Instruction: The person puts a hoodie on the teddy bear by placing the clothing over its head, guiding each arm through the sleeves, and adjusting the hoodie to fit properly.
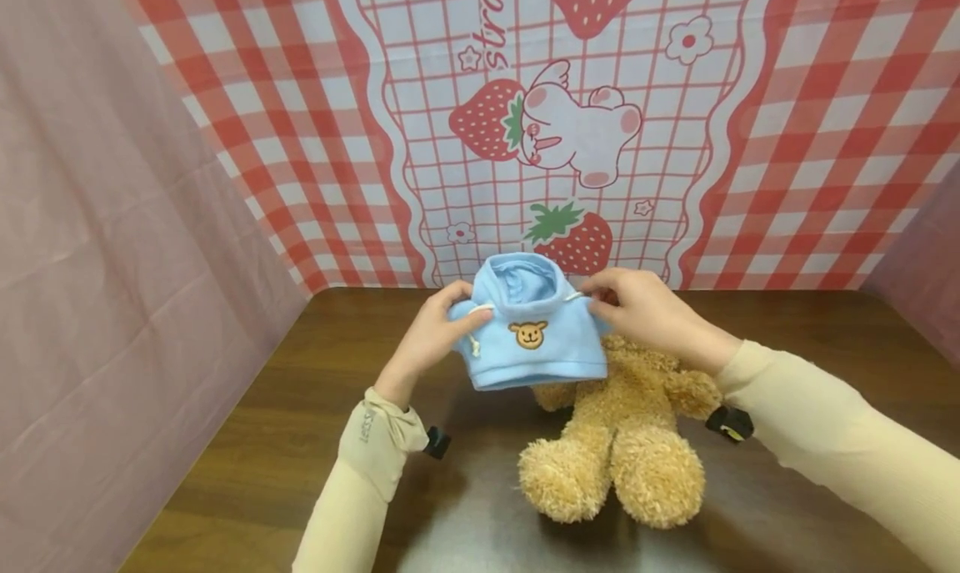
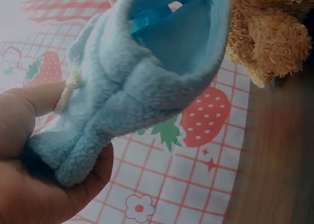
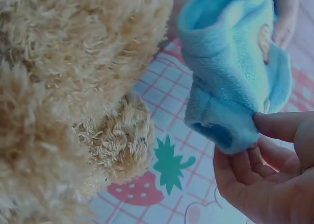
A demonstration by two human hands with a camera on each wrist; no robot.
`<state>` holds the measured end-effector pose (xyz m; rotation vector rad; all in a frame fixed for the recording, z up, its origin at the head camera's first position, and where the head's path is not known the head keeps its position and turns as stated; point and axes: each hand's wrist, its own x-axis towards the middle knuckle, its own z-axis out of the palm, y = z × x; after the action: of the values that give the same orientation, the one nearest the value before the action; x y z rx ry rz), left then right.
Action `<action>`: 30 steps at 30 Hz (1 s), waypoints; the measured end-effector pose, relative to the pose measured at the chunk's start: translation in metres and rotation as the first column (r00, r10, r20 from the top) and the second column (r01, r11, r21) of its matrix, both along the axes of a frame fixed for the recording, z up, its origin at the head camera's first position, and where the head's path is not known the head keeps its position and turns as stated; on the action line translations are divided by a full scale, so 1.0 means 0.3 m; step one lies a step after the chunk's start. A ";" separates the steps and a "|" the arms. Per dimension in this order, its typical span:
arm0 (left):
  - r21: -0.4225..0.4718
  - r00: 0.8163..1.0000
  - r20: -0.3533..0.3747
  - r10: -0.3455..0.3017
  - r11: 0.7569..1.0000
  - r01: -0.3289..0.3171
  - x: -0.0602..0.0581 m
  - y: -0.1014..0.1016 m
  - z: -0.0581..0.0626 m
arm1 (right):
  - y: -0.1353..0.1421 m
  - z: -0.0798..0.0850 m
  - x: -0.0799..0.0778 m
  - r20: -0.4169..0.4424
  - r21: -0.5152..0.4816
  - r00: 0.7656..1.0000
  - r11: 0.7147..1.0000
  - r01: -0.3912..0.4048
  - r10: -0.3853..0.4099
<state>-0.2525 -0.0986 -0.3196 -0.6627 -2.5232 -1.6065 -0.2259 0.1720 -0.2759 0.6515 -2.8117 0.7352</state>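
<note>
light-blue hoodie [image 1: 540, 358] | bear-face patch [image 1: 528, 334] on front | upright, held aloft by both sleeves [image 3: 223, 111]

From six o'clock, the head view looks forward and down over the counter [image 1: 262, 448]; both wrist views, much closer, share the blue hoodie [image 1: 543, 358] and bear [image 1: 626, 402].

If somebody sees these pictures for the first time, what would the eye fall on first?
Probably the light-blue hoodie with a bear-face patch, held by the left hand and right hand near the centre of the head view. Next, the fluffy golden-brown plush toy on the brown table, partly hidden by the hoodie. Then the red-checked strawberry cloth behind the table.
</note>
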 end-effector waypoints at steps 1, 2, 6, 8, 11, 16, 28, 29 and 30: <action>0.013 1.000 0.012 -0.016 1.000 0.016 -0.004 0.002 -0.002 | 0.007 0.003 0.002 0.013 -0.006 1.000 1.000 0.014 -0.014; 0.021 0.999 0.022 -0.029 0.999 0.029 -0.007 0.003 -0.003 | 0.014 0.004 0.004 0.020 -0.015 0.999 1.000 0.026 -0.026; 0.036 0.996 0.047 -0.077 0.997 0.075 -0.016 0.010 -0.002 | 0.039 0.010 0.015 0.019 -0.048 0.998 0.997 0.054 -0.053; 0.042 0.995 0.042 -0.095 0.995 0.093 -0.019 0.013 0.000 | 0.046 0.012 0.019 -0.007 -0.054 0.999 0.997 0.047 -0.047; 0.058 0.993 0.037 -0.113 0.992 0.111 -0.022 0.020 0.002 | 0.052 0.013 0.024 -0.066 -0.052 0.997 0.998 0.023 -0.026; 0.052 0.996 0.028 -0.080 0.996 0.078 0.000 0.043 0.032 | 0.065 0.009 0.033 -0.145 -0.067 0.989 0.998 0.018 -0.028; 0.092 0.999 0.017 0.040 0.995 -0.041 -0.031 0.110 -0.011 | 0.127 -0.007 0.055 -0.133 -0.206 0.974 0.967 0.151 -0.181; 0.086 0.999 0.015 0.048 0.995 -0.049 -0.033 0.116 -0.016 | 0.133 -0.010 0.056 -0.120 -0.214 0.974 0.963 0.164 -0.193; 0.086 0.999 0.017 0.051 0.995 -0.052 -0.034 0.121 -0.021 | 0.140 -0.014 0.058 -0.107 -0.222 0.973 0.959 0.177 -0.204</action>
<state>-0.2627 -0.0624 -0.3260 -0.5742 -2.4434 -1.6979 -0.2085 0.2139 -0.2801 0.3707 -2.5851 0.9030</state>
